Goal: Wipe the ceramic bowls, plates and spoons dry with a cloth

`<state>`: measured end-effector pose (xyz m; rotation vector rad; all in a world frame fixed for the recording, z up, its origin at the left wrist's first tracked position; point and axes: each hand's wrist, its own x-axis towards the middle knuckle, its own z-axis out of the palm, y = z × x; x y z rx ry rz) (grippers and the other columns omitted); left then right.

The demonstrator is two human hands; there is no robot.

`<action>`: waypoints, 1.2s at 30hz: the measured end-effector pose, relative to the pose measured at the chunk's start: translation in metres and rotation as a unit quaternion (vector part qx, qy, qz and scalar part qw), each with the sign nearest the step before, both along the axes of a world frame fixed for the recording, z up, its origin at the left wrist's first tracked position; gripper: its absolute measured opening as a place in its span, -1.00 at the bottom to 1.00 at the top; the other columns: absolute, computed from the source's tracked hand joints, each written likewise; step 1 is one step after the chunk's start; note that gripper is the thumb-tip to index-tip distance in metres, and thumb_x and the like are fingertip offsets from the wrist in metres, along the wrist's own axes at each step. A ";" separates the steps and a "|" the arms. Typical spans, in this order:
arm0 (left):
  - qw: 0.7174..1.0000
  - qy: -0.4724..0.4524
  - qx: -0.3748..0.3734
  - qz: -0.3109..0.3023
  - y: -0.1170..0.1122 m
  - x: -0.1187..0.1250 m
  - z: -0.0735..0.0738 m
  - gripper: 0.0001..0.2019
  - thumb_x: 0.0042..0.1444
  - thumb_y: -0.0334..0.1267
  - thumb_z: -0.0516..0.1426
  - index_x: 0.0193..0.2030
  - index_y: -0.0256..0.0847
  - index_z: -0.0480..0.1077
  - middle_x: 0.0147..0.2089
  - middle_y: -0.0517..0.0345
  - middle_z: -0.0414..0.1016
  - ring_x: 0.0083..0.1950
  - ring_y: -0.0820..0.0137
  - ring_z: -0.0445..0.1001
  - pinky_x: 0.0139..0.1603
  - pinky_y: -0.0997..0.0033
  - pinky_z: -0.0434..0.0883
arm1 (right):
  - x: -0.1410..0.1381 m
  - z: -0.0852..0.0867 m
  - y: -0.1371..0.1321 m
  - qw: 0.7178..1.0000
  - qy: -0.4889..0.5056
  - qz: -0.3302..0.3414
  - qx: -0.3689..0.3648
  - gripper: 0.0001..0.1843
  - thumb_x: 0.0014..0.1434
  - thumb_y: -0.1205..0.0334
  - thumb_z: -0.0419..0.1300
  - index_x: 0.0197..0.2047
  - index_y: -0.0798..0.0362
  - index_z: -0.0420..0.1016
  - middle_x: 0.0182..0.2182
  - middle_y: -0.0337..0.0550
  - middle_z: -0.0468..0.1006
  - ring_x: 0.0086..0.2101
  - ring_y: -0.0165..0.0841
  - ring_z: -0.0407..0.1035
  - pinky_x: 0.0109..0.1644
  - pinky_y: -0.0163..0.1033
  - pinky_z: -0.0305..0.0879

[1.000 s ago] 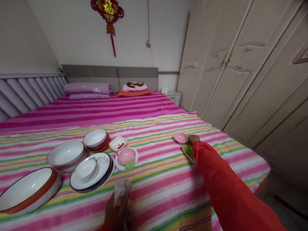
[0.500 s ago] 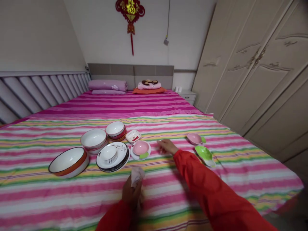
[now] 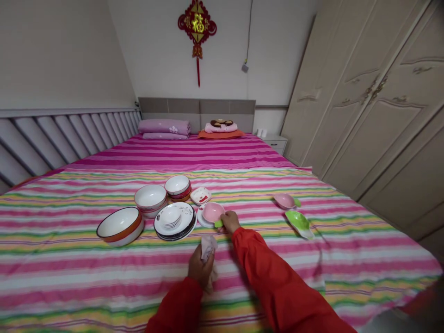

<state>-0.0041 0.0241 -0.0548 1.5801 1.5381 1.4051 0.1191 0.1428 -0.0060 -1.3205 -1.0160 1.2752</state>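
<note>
My right hand (image 3: 229, 221), in a red sleeve, reaches to a pink bowl with a green leaf tab (image 3: 212, 212) that sits on a white saucer; the fingers close on the bowl's near rim. My left hand (image 3: 201, 267) stays low near me and grips a crumpled white cloth (image 3: 208, 245). To the right on the striped bedspread (image 3: 104, 259) lie a second pink bowl (image 3: 284, 200) and a green leaf-shaped dish (image 3: 299, 222), both apart from my hands.
Left of the pink bowl stand a stack of plates with small saucers (image 3: 175, 221), a white bowl (image 3: 150, 199), a red-banded bowl stack (image 3: 177, 187), a small square dish (image 3: 200, 195) and a large orange-rimmed bowl (image 3: 120, 225). A wardrobe (image 3: 374, 101) lines the right side; pillows lie at the headboard.
My right hand left the pink bowl and green dish on the right, swept left across the bed and reached the pink bowl on the saucer. The left hand kept hold of the cloth.
</note>
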 end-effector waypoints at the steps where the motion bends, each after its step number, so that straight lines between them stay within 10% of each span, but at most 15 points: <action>1: 1.000 0.001 -0.004 -0.008 0.000 -0.001 0.000 -0.72 0.03 -0.11 0.05 -0.25 -0.29 0.39 -0.40 0.06 0.52 -0.41 0.37 0.45 -0.36 0.40 0.38 | 0.003 0.000 -0.008 1.000 0.003 -0.007 -0.005 -0.87 -0.08 0.35 0.10 -0.59 0.03 0.21 -0.91 -0.32 0.25 -0.84 -0.36 0.25 -0.82 -0.40 0.09; 10: 0.996 -0.082 -0.020 0.008 -0.002 0.001 0.009 -0.63 -0.05 -0.02 0.11 -0.24 -0.30 0.42 -0.37 0.03 0.54 -0.33 0.29 0.49 -0.27 0.33 0.40 | 0.020 -0.033 -0.095 0.994 0.046 -0.102 0.016 -0.93 -0.10 0.24 0.05 -0.54 0.04 0.23 -0.86 -0.45 0.20 -0.87 -0.51 0.06 -0.83 -0.43 -0.06; 20: 0.980 -0.160 -0.032 0.115 -0.002 0.001 0.055 -0.59 -0.05 -0.11 0.18 -0.11 -0.20 0.17 -0.16 0.11 0.33 -0.11 0.36 0.37 0.00 0.27 0.31 | 0.027 -0.041 -0.115 0.995 0.094 -0.020 0.040 -0.49 -0.06 -0.07 0.22 -0.16 0.16 0.37 -0.81 -0.45 0.26 -0.81 -0.52 0.14 -0.77 -0.46 0.01; 26: 0.998 -0.002 0.064 0.011 0.011 0.019 0.062 -0.59 -0.14 -0.47 0.10 -0.07 -0.20 0.22 -0.13 0.10 0.29 -0.07 0.32 0.34 0.01 0.24 0.30 | 0.026 -0.046 -0.117 0.992 0.117 0.009 0.049 -0.35 -0.09 -0.08 0.26 -0.02 0.16 0.31 -0.74 -0.39 0.36 -0.77 -0.50 0.20 -0.73 -0.44 0.10; 36: 0.982 0.124 -0.026 -0.138 0.044 0.055 0.053 -0.80 -0.26 -0.55 0.03 -0.51 -0.25 0.41 -0.40 0.09 0.42 -0.21 0.28 0.40 -0.06 0.21 0.33 | 0.031 -0.047 -0.114 0.992 0.102 0.040 0.065 -0.54 -0.03 -0.02 0.19 -0.15 0.13 0.33 -0.81 -0.42 0.30 -0.79 -0.46 0.21 -0.72 -0.41 0.14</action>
